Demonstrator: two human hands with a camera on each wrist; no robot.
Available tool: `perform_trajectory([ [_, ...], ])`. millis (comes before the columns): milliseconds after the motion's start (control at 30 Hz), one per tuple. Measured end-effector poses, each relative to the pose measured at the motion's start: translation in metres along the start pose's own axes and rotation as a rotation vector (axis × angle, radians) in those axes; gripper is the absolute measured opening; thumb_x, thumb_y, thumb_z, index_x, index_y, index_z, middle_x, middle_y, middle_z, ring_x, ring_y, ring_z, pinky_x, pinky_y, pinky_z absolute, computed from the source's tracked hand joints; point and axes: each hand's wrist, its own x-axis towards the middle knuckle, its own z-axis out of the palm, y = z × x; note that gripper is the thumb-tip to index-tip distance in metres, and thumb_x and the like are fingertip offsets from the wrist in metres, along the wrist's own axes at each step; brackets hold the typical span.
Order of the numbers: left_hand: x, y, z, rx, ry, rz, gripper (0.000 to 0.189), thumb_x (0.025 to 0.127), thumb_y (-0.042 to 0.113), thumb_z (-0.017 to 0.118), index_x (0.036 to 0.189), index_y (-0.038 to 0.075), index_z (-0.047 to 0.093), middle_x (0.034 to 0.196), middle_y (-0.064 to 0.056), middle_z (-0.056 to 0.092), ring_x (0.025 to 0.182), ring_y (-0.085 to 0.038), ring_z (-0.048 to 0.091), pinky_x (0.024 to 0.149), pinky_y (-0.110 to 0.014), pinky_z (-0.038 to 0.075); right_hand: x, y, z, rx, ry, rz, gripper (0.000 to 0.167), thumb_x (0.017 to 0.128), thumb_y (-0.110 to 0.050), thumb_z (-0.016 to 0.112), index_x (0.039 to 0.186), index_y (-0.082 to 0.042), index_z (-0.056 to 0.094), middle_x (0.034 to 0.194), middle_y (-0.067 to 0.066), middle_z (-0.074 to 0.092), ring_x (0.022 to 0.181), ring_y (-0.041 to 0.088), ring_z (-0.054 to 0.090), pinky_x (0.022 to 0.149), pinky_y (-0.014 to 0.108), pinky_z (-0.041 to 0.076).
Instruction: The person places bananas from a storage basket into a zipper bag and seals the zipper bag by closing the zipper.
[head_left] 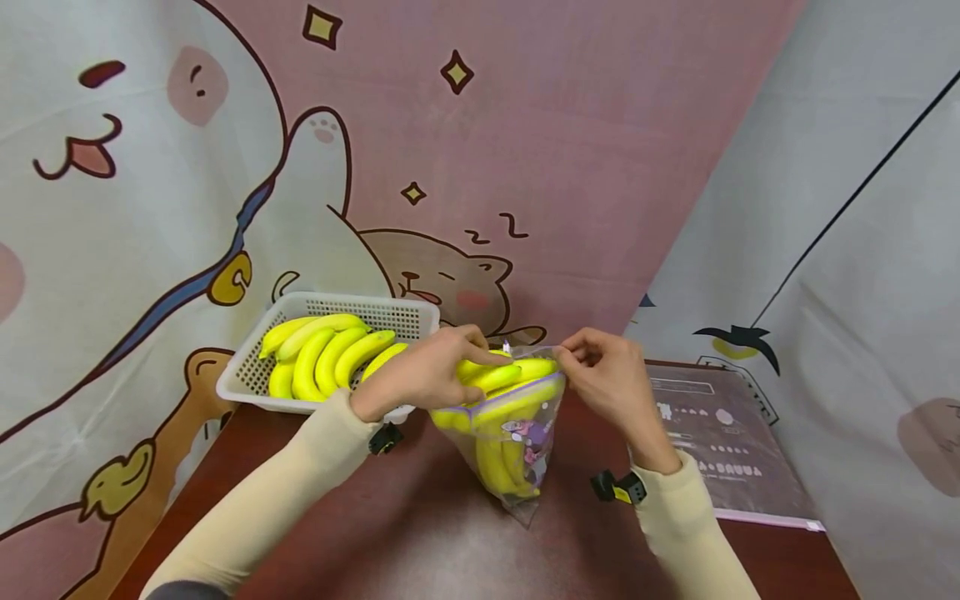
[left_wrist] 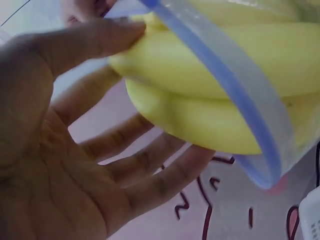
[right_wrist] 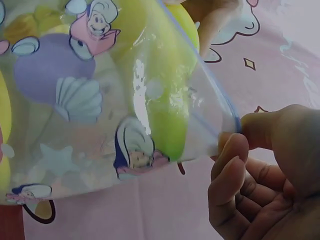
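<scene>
A clear zip bag (head_left: 538, 442) with printed cartoon figures stands in front of me, and several yellow bananas are inside it. At its mouth, my left hand (head_left: 427, 367) grips a banana (left_wrist: 185, 62) by its end, thumb on top and index finger beneath. The other left fingers are spread under a lower banana. With thumb and index finger, my right hand (head_left: 611, 387) pinches the right corner of the bag's mouth, by the purple zip strip (right_wrist: 227, 102). In the right wrist view, bananas show through the printed plastic.
A white perforated basket (head_left: 390, 310) with several bananas (head_left: 322, 358) stands at the back left. On the right, a flat printed plastic bag (head_left: 738, 450) with a pink edge lies on the dark red-brown table (head_left: 405, 533). A cartoon-printed cloth (head_left: 570, 150) hangs behind.
</scene>
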Motion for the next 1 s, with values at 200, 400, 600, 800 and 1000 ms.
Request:
perform_trajectory([
  [200, 0.004, 0.003, 0.008, 0.040, 0.053, -0.013, 0.057, 0.085, 0.024, 0.080, 0.138, 0.033, 0.065, 0.112, 0.003, 0.063, 0.088, -0.014, 0.056, 0.072, -0.028, 0.050, -0.001, -0.002, 0.002, -0.030, 0.043, -0.026, 0.008, 0.092, -0.018, 0.074, 0.089, -0.011, 0.077, 0.069, 0.002, 0.072, 0.056, 0.015, 0.058, 0.050, 0.025, 0.047],
  [400, 0.006, 0.004, 0.011, 0.022, 0.143, -0.020, 0.051, 0.085, 0.026, 0.080, 0.134, 0.031, 0.069, 0.099, 0.002, 0.065, 0.079, -0.015, 0.054, 0.063, -0.028, 0.046, -0.002, -0.001, 0.003, -0.024, 0.038, -0.034, 0.008, 0.092, -0.017, 0.072, 0.090, -0.010, 0.076, 0.069, 0.002, 0.072, 0.056, 0.015, 0.059, 0.051, 0.024, 0.047],
  [600, 0.013, 0.013, 0.016, -0.024, 0.163, -0.137, 0.048, 0.084, 0.038, 0.082, 0.129, 0.022, 0.073, 0.116, -0.004, 0.071, 0.091, -0.017, 0.060, 0.070, -0.030, 0.050, -0.002, -0.005, 0.006, 0.038, 0.003, -0.041, 0.008, 0.093, -0.017, 0.073, 0.089, -0.010, 0.076, 0.071, 0.006, 0.074, 0.053, 0.014, 0.061, 0.049, 0.026, 0.051],
  [800, 0.020, 0.025, 0.026, 0.009, 0.198, -0.249, 0.050, 0.084, 0.044, 0.081, 0.119, 0.009, 0.073, 0.110, -0.011, 0.062, 0.084, -0.021, 0.063, 0.067, -0.027, 0.054, -0.001, -0.009, 0.011, 0.079, -0.033, -0.057, 0.009, 0.093, -0.020, 0.075, 0.089, -0.011, 0.076, 0.068, 0.005, 0.073, 0.051, 0.013, 0.062, 0.049, 0.027, 0.051],
  [1000, 0.025, 0.027, 0.033, -0.025, 0.194, -0.284, 0.048, 0.089, 0.041, 0.079, 0.114, 0.002, 0.067, 0.105, -0.014, 0.057, 0.077, -0.022, 0.059, 0.060, -0.026, 0.050, -0.001, -0.011, 0.014, 0.088, -0.029, -0.043, 0.008, 0.093, -0.018, 0.075, 0.087, -0.012, 0.075, 0.064, 0.000, 0.071, 0.050, 0.014, 0.062, 0.048, 0.027, 0.051],
])
